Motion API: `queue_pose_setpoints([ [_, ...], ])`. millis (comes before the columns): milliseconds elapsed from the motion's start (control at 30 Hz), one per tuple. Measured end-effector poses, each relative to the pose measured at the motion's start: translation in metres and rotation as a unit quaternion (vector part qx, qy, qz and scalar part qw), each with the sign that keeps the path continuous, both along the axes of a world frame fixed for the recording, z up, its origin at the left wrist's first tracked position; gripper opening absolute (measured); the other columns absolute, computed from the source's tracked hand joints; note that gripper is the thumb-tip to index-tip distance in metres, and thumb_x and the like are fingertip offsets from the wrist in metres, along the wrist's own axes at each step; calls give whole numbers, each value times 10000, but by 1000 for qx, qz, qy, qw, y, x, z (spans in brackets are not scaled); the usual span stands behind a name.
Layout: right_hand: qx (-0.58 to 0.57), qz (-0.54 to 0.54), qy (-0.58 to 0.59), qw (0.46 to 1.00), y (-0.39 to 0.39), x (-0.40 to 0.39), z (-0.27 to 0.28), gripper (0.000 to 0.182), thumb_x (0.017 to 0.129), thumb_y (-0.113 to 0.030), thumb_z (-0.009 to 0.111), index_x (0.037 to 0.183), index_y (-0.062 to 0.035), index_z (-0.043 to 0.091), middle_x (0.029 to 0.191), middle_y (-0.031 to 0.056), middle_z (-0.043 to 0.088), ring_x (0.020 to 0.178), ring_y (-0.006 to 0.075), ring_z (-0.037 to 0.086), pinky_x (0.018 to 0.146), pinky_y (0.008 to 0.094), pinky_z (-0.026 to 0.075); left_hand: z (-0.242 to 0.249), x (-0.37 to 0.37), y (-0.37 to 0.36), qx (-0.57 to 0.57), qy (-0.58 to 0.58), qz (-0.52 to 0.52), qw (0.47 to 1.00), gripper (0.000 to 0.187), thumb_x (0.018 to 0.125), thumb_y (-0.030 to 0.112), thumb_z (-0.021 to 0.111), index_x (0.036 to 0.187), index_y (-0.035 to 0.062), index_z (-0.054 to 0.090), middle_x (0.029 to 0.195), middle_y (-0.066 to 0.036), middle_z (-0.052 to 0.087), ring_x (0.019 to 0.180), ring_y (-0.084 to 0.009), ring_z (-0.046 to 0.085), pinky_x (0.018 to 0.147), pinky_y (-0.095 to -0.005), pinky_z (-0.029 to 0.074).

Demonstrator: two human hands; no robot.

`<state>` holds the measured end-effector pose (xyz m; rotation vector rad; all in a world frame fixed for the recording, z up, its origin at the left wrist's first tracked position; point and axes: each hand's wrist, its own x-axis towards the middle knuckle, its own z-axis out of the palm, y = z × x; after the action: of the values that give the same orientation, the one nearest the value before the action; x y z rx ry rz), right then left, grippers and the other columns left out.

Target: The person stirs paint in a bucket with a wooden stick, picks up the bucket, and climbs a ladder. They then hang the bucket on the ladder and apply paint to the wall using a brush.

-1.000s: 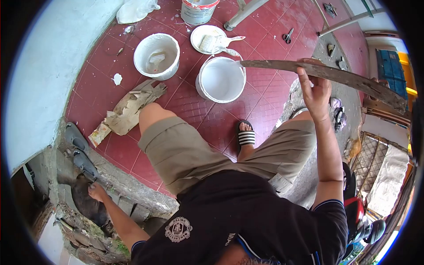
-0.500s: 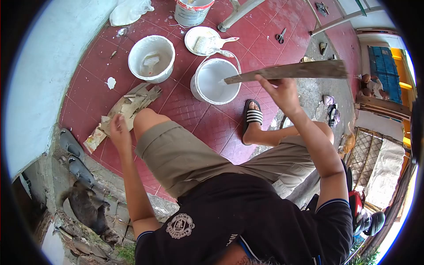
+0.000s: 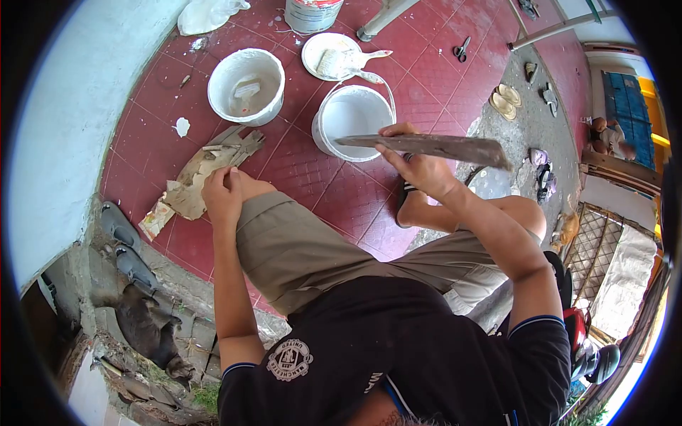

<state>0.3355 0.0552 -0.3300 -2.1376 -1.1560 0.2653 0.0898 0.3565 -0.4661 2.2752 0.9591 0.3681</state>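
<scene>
My right hand [image 3: 419, 165] grips a long, flat wooden stick [image 3: 447, 146], dark and worn. The stick's narrow end reaches over the rim of a white bucket [image 3: 321, 136], whose inside is coated white; its broad end points right. My left hand [image 3: 224, 190] rests on my knee with the fingers loosely bent and nothing visible in them. Beside that hand lies a piece of torn cardboard [image 3: 199, 177] on the tiles. Farther off stand a second white bucket [image 3: 217, 92] with a pale scraper-like piece in it, and a white lid [image 3: 312, 51] carrying a paintbrush [image 3: 334, 64].
Red floor tiles [image 3: 320, 199] spread before me. A paint pail [image 3: 312, 15], a plastic bag [image 3: 206, 15], scissors [image 3: 462, 50] and a metal leg [image 3: 383, 20] are beyond. Sandals [image 3: 504, 101] lie right; a cat [image 3: 145, 326] lies lower left. A person [image 3: 609, 135] sits far right.
My left hand has come down from the air onto my knee. My right hand has lowered the stick, and its narrow end has moved left across the bucket.
</scene>
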Motion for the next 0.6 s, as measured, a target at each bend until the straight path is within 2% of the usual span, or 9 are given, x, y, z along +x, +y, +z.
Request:
queue_pose_setpoints([
  [67,-26,-21,11,999,-11,8,4,225,898,-199,729,1027,-37,642,980,114,680,857,287,696,717,374,551,-2,-1,2,-8,8,2,1000,268,934,274,604,1016,37,701,1019,-146,687,1010,-341,609,919,-432,450],
  [133,-4,-45,-43,998,-17,26,-3,226,894,-193,736,1029,-37,642,937,122,685,826,285,696,690,374,545,-4,1,4,-10,3,3,1000,269,934,272,605,1012,33,701,1014,-149,688,1000,-344,612,912,-434,455],
  [267,72,-116,-1,991,6,35,-25,251,897,-186,738,1053,-22,630,885,121,707,794,257,707,674,359,548,-6,5,2,-29,-14,5,999,274,936,265,608,1003,16,702,1000,-164,689,969,-352,622,886,-435,474],
  [300,50,-130,37,990,13,27,-21,254,901,-185,734,1055,-13,629,942,128,711,813,247,712,683,350,552,-6,5,3,-28,-14,5,1000,274,936,265,608,1003,16,702,1000,-164,689,969,-352,622,886,-435,474],
  [400,90,-66,55,992,17,1,-22,256,902,-188,733,1063,-17,632,986,136,705,819,250,712,680,352,551,-7,7,2,-32,-19,1,999,280,937,262,608,1000,6,702,994,-174,689,952,-351,629,876,-427,481],
  [433,58,-30,19,998,13,-5,-13,254,905,-202,729,1046,-10,641,1016,151,694,839,272,713,689,363,554,-7,7,2,-35,-19,5,999,281,938,263,609,1002,7,703,993,-175,690,951,-348,631,878,-425,481],
  [533,-16,-37,-26,999,-12,-2,-4,239,903,-205,728,1023,-12,656,998,166,690,839,300,713,694,380,560,-5,8,1,-41,-20,10,999,283,939,265,610,1006,7,705,992,-176,691,947,-344,635,876,-423,483],
  [567,-26,-42,-81,995,-20,6,-9,228,898,-206,731,1002,-15,662,983,182,684,825,324,704,699,399,558,-4,9,1,-42,-21,11,999,285,939,267,610,1008,7,704,992,-176,692,945,-343,636,872,-423,485],
  [600,-26,-44,-83,995,-19,10,-8,228,898,-206,731,1002,-15,662,983,182,684,825,324,704,699,399,558,-5,9,0,-42,-22,10,999,285,939,267,610,1008,7,704,992,-176,692,945,-343,636,872,-423,485],
])
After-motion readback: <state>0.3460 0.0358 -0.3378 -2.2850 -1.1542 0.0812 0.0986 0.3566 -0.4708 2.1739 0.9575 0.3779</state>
